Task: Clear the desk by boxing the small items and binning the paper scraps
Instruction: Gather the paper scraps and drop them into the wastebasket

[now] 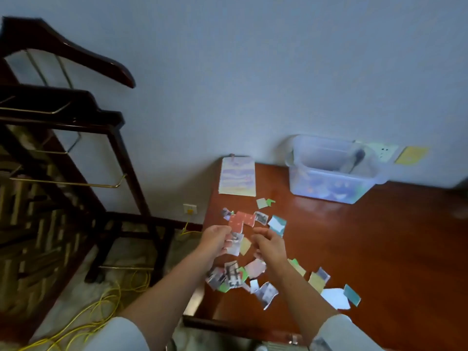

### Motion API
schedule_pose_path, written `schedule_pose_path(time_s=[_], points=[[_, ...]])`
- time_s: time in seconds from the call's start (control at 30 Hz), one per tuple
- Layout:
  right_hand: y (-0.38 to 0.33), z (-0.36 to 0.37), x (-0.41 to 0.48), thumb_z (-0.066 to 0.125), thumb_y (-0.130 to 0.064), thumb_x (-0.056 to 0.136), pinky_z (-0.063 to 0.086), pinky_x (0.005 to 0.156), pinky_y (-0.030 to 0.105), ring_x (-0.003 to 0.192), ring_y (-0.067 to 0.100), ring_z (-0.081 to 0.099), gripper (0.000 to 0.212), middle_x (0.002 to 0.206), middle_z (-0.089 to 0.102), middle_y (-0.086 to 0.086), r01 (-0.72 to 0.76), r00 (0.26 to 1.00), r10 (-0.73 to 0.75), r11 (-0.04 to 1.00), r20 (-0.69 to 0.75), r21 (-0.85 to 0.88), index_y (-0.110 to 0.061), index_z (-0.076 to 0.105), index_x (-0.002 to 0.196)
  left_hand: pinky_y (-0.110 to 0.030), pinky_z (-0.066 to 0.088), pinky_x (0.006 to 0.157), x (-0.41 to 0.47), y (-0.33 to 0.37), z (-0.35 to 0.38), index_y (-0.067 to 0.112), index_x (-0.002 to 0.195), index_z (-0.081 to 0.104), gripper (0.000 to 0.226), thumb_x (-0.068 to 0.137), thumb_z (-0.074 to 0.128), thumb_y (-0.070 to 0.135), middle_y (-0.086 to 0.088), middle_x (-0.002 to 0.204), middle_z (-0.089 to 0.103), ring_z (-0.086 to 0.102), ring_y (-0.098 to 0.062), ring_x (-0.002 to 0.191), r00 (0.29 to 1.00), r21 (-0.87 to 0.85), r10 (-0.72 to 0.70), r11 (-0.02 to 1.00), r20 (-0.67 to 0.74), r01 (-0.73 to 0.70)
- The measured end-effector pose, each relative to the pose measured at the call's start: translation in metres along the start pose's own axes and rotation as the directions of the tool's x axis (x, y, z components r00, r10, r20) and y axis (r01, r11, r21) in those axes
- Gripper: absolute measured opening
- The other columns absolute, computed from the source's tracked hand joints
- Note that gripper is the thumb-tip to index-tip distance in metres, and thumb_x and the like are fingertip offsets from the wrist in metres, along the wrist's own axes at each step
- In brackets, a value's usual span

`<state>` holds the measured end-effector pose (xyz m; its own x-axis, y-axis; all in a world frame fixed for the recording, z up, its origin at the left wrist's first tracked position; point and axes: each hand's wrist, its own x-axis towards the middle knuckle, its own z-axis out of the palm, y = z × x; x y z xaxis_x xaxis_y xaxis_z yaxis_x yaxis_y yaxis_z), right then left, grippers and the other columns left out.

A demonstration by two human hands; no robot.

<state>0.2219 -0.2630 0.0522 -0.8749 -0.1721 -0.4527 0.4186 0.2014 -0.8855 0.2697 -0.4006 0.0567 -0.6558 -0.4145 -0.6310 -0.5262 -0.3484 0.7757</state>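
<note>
Several torn paper scraps lie scattered over the left part of the brown desk. My left hand is closed on a few scraps held just above the desk's left edge. My right hand hovers close beside it with fingers curled; whether it holds a scrap is hidden. A red scrap and a teal-and-white scrap lie just beyond the hands. A clear plastic box with small items inside stands at the back against the wall.
A spiral notepad lies at the desk's back left corner. A dark wooden valet stand stands to the left on the floor, with yellow cables beneath. Wall sockets and a yellow note sit behind the box.
</note>
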Motion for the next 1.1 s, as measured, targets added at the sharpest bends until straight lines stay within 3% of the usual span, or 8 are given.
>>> schedule_pose_path(time_s=[0.1, 0.17, 0.27, 0.4, 0.53, 0.7, 0.93, 1.1], points=[[-0.01, -0.034, 0.04, 0.058, 0.0, 0.089, 0.049, 0.058, 0.03, 0.062, 0.016, 0.054, 0.015, 0.072, 0.061, 0.007, 0.007, 1.0, -0.007, 1.0, 0.002, -0.018, -0.009, 0.069, 0.095, -0.025, 0.043, 0.061, 0.023, 0.013, 0.045, 0.013, 0.096, 0.06, 0.008, 0.093, 0.054, 0.016, -0.004, 0.084, 0.063, 0.058, -0.016, 0.072, 0.999, 0.001, 0.01, 1.0, -0.03, -0.01], [-0.016, -0.055, 0.067, 0.06, -0.003, 0.089, 0.051, 0.065, 0.032, 0.069, 0.018, 0.06, 0.015, 0.081, 0.066, 0.007, 0.013, 1.0, -0.012, 0.999, 0.007, -0.038, -0.012, 0.069, 0.096, -0.026, 0.047, 0.069, 0.038, 0.019, 0.071, 0.014, 0.098, 0.063, 0.01, 0.092, 0.055, 0.017, -0.002, 0.089, 0.064, 0.06, -0.012, 0.075, 0.999, 0.031, 0.008, 0.999, -0.051, -0.006], [-0.022, -0.077, 0.103, 0.062, -0.006, 0.089, 0.057, 0.079, 0.035, 0.088, 0.021, 0.065, 0.015, 0.096, 0.069, 0.005, 0.017, 1.0, -0.015, 0.997, 0.019, -0.079, -0.019, 0.069, 0.093, -0.024, 0.046, 0.062, 0.056, 0.027, 0.098, 0.018, 0.098, 0.064, 0.012, 0.094, 0.054, 0.025, -0.003, 0.094, 0.065, 0.06, -0.012, 0.078, 0.996, 0.1, 0.058, 0.994, -0.074, -0.05], [-0.031, -0.093, 0.141, 0.064, -0.006, 0.088, 0.055, 0.073, 0.032, 0.093, 0.018, 0.064, 0.015, 0.099, 0.067, 0.005, 0.03, 0.998, -0.022, 0.99, 0.062, -0.138, -0.019, 0.066, 0.094, -0.029, 0.048, 0.073, 0.075, 0.038, 0.118, 0.024, 0.089, 0.062, 0.003, 0.088, 0.06, 0.021, -0.001, 0.094, 0.068, 0.06, -0.014, 0.08, 0.989, 0.212, 0.101, 0.974, -0.106, -0.076], [-0.034, -0.095, 0.176, 0.068, -0.013, 0.085, 0.055, 0.071, 0.026, 0.091, 0.01, 0.06, 0.022, 0.1, 0.065, -0.002, 0.068, 0.996, -0.05, 0.961, 0.076, -0.267, -0.019, 0.067, 0.106, -0.031, 0.047, 0.071, 0.099, 0.053, 0.129, 0.024, 0.092, 0.061, 0.013, 0.084, 0.064, 0.014, -0.001, 0.098, 0.067, 0.059, -0.018, 0.078, 0.99, 0.269, 0.091, 0.961, -0.111, -0.058], [-0.032, -0.085, 0.219, 0.067, -0.024, 0.084, 0.055, 0.086, 0.03, 0.099, 0.008, 0.06, 0.034, 0.114, 0.063, -0.005, 0.111, 0.992, -0.065, 0.865, 0.109, -0.49, -0.023, 0.065, 0.118, -0.035, 0.054, 0.085, 0.141, 0.063, 0.134, 0.025, 0.09, 0.06, 0.02, 0.081, 0.067, 0.009, -0.001, 0.1, 0.069, 0.066, -0.016, 0.091, 0.99, 0.428, 0.119, 0.901, -0.074, -0.076], [-0.021, -0.064, 0.269, 0.064, -0.03, 0.088, 0.053, 0.087, 0.028, 0.111, 0.009, 0.056, 0.033, 0.124, 0.056, -0.01, 0.188, 0.981, -0.096, 0.671, 0.168, -0.718, -0.032, 0.063, 0.121, -0.022, 0.048, 0.084, 0.2, 0.056, 0.14, 0.029, 0.12, 0.06, 0.037, 0.084, 0.069, 0.022, 0.007, 0.114, 0.058, 0.06, -0.009, 0.098, 0.973, 0.73, 0.229, 0.659, 0.037, -0.183], [-0.023, -0.054, 0.279, 0.063, -0.029, 0.086, 0.049, 0.083, 0.026, 0.117, 0.011, 0.044, 0.034, 0.122, 0.046, -0.009, 0.257, 0.966, -0.13, 0.537, 0.222, -0.804, -0.034, 0.06, 0.12, -0.028, 0.05, 0.077, 0.216, 0.053, 0.144, 0.039, 0.133, 0.047, 0.046, 0.09, 0.06, 0.029, 0.008, 0.113, 0.058, 0.061, -0.013, 0.099, 0.956, 0.88, 0.283, 0.431, 0.079, -0.2]])
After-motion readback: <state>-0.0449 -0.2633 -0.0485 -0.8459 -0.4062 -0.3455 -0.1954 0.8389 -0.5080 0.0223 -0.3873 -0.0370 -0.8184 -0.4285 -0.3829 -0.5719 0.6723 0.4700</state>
